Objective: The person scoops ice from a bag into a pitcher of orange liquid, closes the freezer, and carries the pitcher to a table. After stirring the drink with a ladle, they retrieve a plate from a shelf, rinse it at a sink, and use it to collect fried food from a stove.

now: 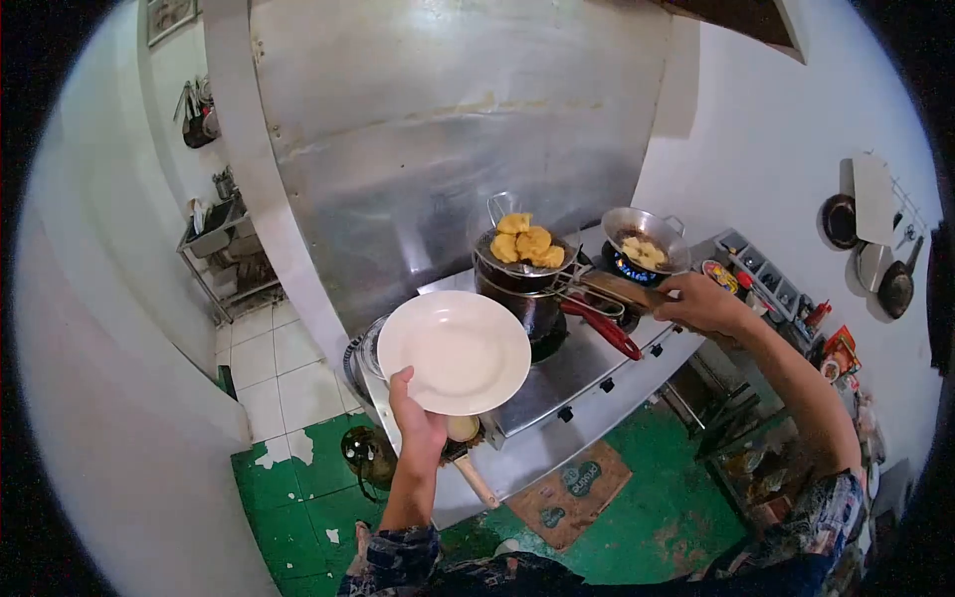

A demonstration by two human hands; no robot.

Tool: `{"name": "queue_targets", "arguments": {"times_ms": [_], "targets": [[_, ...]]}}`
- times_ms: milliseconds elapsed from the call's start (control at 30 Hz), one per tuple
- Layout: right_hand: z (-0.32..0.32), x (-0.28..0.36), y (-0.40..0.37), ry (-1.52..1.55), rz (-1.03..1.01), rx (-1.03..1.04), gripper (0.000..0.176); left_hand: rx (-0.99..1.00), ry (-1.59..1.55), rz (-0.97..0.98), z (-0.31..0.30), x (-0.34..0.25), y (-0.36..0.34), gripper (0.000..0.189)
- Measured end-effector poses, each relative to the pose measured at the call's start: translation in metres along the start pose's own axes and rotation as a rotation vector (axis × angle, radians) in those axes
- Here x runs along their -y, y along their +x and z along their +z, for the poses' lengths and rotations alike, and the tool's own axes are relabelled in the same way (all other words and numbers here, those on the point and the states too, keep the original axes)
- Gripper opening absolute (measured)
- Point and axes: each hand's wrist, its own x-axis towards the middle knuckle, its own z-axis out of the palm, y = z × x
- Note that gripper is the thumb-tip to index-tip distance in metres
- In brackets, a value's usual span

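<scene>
My left hand (418, 426) grips a white plate (455, 352) by its near edge, thumb on the rim; nothing lies on the plate. To the right, my right hand (699, 304) is closed around the wooden handle (627, 291) of a wire strainer. Several golden fried pieces (527, 242) rest in the strainer, which sits over a dark pot (527, 303) on the stove. Behind my right hand, a wok (647, 235) with paler pieces in oil stands over a blue flame.
A red handle (603, 330) sticks out beside the pot. Stove knobs line the front edge. Condiment trays (766, 274) and bottles stand at the right. Pans (896, 289) hang on the right wall. A brown mat (571, 495) lies on the green floor.
</scene>
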Motion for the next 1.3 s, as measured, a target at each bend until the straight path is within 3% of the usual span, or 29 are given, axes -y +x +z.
{"name": "queue_targets", "arguments": {"times_ms": [67,133,167,267,333,533,600,800,1000,1133,1300], "targets": [[-0.009,0.01,-0.01,-0.025,-0.125,-0.067,0.032,-0.035,0.005,0.01,0.012,-0.004,-0.005,0.06],[-0.021,0.031,-0.024,-0.006,0.074,-0.03,0.046,-0.08,0.009,0.018,0.015,-0.005,-0.002,0.06],[-0.023,0.038,-0.03,-0.066,0.045,-0.061,0.047,-0.035,-0.009,0.045,0.01,-0.002,0.007,0.06],[-0.026,0.074,-0.051,-0.063,0.096,-0.06,0.046,0.021,-0.035,0.081,0.016,-0.009,0.01,0.061],[-0.019,0.08,-0.059,-0.064,0.027,-0.058,0.045,0.079,-0.032,0.165,0.024,-0.015,0.01,0.064],[0.01,0.099,-0.072,-0.125,-0.017,-0.073,0.046,-0.018,-0.025,0.146,0.031,-0.032,0.0,0.071],[0.016,0.108,-0.074,-0.244,-0.016,-0.089,0.047,0.046,-0.048,0.164,0.028,-0.034,0.003,0.072],[0.037,0.111,-0.077,-0.438,-0.14,-0.163,0.054,0.045,-0.023,0.171,0.02,-0.04,0.002,0.072],[0.049,0.118,-0.087,-0.569,-0.156,-0.207,0.056,-0.039,-0.075,0.104,0.015,-0.038,0.001,0.073],[0.06,0.117,-0.095,-0.604,-0.176,-0.246,0.059,0.028,-0.114,0.149,0.003,-0.031,0.007,0.07],[0.077,0.113,-0.105,-0.705,-0.202,-0.385,0.061,-0.021,-0.097,0.124,0.0,-0.032,0.004,0.073]]}}
